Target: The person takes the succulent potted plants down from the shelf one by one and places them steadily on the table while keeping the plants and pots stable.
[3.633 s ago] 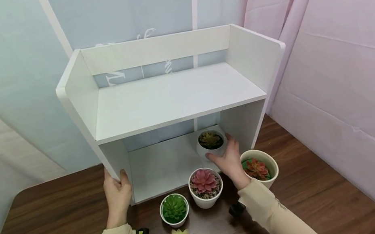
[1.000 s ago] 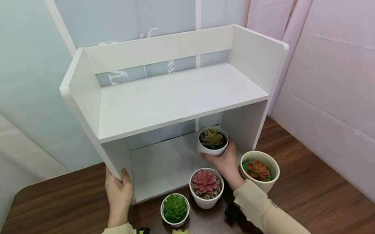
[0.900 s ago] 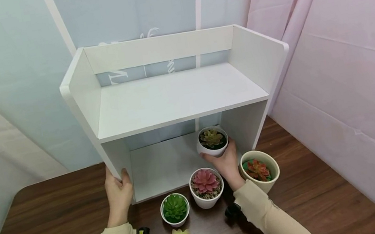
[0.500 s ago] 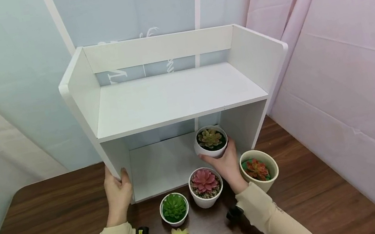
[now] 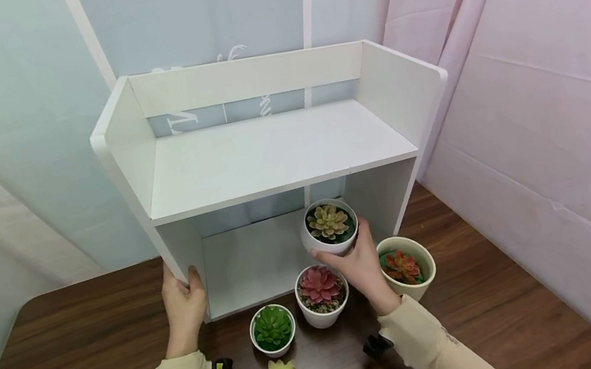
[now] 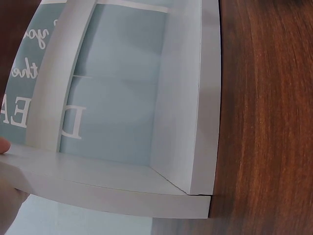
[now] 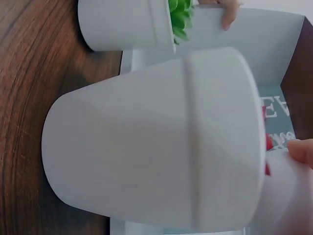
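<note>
2 hands: right hand gripping succulent pot, left hand holding shelf

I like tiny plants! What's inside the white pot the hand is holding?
The white pot holds a yellowish-green succulent. Leaves cover whatever sits beneath it.

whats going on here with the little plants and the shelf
A person's right hand holds a small white pot with a yellowish-pink succulent at the mouth of the white shelf unit's lower compartment. The left hand grips the unit's left side panel. Four more potted succulents stand on the wooden table in front; the top shelf holds nothing.
</note>
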Motion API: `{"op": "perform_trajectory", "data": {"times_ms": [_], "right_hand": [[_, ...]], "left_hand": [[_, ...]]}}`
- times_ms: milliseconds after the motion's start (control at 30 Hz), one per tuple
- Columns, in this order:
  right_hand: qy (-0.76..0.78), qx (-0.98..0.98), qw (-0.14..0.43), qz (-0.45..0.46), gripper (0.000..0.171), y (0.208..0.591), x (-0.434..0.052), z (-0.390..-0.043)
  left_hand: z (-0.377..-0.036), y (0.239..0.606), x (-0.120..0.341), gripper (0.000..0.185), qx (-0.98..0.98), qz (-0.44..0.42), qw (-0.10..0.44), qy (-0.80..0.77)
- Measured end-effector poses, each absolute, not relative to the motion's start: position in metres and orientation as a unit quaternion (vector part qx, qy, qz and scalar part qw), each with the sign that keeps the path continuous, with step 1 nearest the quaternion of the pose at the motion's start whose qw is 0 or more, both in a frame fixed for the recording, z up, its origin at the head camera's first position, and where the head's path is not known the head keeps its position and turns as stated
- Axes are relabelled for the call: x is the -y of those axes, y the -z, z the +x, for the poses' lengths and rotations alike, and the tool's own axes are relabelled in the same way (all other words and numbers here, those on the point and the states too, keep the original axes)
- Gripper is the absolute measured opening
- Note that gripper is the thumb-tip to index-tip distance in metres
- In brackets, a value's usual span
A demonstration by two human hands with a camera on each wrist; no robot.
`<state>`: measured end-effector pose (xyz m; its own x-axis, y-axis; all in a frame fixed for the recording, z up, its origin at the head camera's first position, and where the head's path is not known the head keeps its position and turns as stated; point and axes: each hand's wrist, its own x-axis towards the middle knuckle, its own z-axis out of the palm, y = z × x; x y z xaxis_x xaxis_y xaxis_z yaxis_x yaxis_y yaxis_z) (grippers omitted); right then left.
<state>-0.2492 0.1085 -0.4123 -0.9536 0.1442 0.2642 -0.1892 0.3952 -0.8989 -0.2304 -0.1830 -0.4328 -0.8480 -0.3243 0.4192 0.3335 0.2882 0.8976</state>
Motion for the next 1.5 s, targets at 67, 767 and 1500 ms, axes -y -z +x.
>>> {"op": "perform_trajectory", "data": {"times_ms": [67, 767, 1500], "right_hand": [[-0.556, 0.818, 0.144, 0.018, 0.096, 0.410, -0.109, -0.245], [-0.594, 0.794, 0.072, 0.105, 0.095, 0.390, -0.107, -0.200], [-0.520, 0.819, 0.060, 0.236, 0.094, 0.404, -0.121, -0.165]], "left_hand": [[-0.230, 0.433, 0.183, 0.055, 0.754, -0.003, 0.275, 0.597], [-0.232, 0.435, 0.183, 0.053, 0.755, 0.000, 0.278, 0.593], [-0.232, 0.435, 0.183, 0.052, 0.760, 0.001, 0.281, 0.586]]}}
